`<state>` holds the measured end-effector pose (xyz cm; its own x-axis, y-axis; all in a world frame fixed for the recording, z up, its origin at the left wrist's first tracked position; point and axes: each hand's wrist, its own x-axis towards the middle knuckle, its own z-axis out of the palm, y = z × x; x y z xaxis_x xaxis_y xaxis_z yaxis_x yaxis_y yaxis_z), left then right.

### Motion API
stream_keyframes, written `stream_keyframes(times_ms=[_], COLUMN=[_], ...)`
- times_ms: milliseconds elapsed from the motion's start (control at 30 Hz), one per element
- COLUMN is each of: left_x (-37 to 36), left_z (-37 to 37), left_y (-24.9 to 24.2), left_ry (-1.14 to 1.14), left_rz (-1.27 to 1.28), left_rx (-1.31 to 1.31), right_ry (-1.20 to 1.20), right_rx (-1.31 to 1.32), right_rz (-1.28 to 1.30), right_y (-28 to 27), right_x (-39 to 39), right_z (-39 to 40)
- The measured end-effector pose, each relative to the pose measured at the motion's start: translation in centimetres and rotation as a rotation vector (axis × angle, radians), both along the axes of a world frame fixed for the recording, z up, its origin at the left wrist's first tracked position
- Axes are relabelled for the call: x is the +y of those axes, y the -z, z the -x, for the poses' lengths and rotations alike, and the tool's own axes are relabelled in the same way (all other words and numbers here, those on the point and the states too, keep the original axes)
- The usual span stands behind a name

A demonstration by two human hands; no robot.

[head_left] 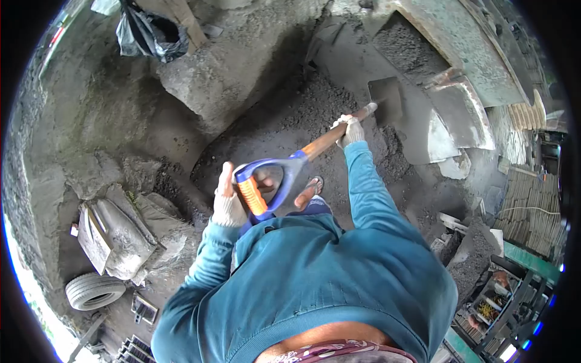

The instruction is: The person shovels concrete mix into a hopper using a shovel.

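A shovel point(324, 143) with a wooden shaft and a blue D-shaped handle slants across the middle of the view. Its dark metal blade point(387, 100) is at the upper right, over grey material beside a pile of dark gravel point(324, 106). My right hand point(350, 130), in a whitish glove, is wrapped round the shaft near the blade. At the other end my left hand point(230, 199), also gloved with bare fingertips, is at the orange grip point(251, 195) of the handle. The handle partly hides its fingers.
A large rock point(212, 78) rises at the upper left, with a black plastic bag point(148, 36) above it. Lower left are stiff grey sacks point(118, 233) and a tire point(95, 291). Metal sheets point(463, 112) and stacked tiles point(529, 206) stand at the right.
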<state>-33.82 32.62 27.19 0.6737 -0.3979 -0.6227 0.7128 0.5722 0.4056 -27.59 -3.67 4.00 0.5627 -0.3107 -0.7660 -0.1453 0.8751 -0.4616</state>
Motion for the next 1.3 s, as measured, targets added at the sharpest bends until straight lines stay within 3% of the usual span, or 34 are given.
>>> stream_keyframes(times_ms=[100,167,200,233,267,300,333,433,533,633,700,733,767,800,833,867,900,967,1167,1300], left_x=[6.8,10.2,12.1,14.5,17.3,20.9,24.4,27.1,31.2,28.8,24.9,22.2,15.8,8.3,7.1,6.4,7.1,8.5,11.1,11.7], left_z=[0.9,1.7,2.5,4.0,6.8,9.7,12.6,16.8,22.1,17.2,11.1,8.4,3.2,-3.1,-4.5,-5.5,-4.5,-4.1,-1.7,-1.0], left_y=[6.3,9.8,12.1,14.6,17.4,19.5,21.5,19.9,21.7,27.2,34.5,39.5,42.0,42.6,46.3,46.8,46.8,47.2,43.7,40.5], left_ry=[0.06,-0.102,-0.193,-0.283,-0.319,-0.375,-0.437,-0.596,-0.593,-0.613,-0.61,-0.456,-0.49,-0.401,-0.465,-0.485,-0.48,-0.473,-0.453,-0.235], left_rz=[-0.223,-0.357,-0.403,-0.453,-0.577,-0.551,-0.526,-0.84,-0.969,-1.001,-0.826,-0.966,-0.552,-0.806,-0.891,-0.952,-0.963,-0.978,-0.844,-0.859], left_rx=[-0.066,0.212,0.316,0.42,0.403,0.495,0.587,0.865,0.883,0.814,0.648,0.519,0.359,0.355,0.352,0.349,0.345,0.32,0.458,0.451], right_ry=[-0.012,-0.063,-0.044,-0.132,-0.205,-0.196,-0.275,-0.435,-0.498,-0.495,-0.439,-0.401,-0.373,-0.327,-0.279,-0.223,-0.202,-0.148,-0.009,0.104], right_rx=[0.163,0.005,0.11,0.129,0.178,0.446,0.468,0.507,0.569,0.529,0.348,0.2,0.051,0.154,0.266,0.34,0.281,0.403,0.312,0.354], right_rz=[0.077,-0.019,-0.054,-0.08,-0.08,-0.183,-0.238,-0.47,-0.63,-0.638,-0.599,-0.585,-0.571,-0.479,-0.308,-0.254,-0.241,-0.312,-0.234,-0.179], right_y=[5.0,10.4,10.4,14.4,23.5,26.0,25.4,26.4,29.4,37.3,46.3,50.6,54.7,49.1,46.9,46.0,46.8,48.7,37.3,29.9], right_x=[6.2,11.3,15.0,17.9,21.1,26.3,31.0,42.5,48.3,45.0,36.2,30.2,23.8,16.1,13.0,12.9,13.8,15.3,15.7,13.0], right_z=[-1.1,-0.3,-0.3,0.8,3.0,3.6,5.2,10.3,12.2,8.5,3.6,0.7,-2.0,-7.6,-10.4,-11.6,-11.0,-10.7,-6.4,-0.5])
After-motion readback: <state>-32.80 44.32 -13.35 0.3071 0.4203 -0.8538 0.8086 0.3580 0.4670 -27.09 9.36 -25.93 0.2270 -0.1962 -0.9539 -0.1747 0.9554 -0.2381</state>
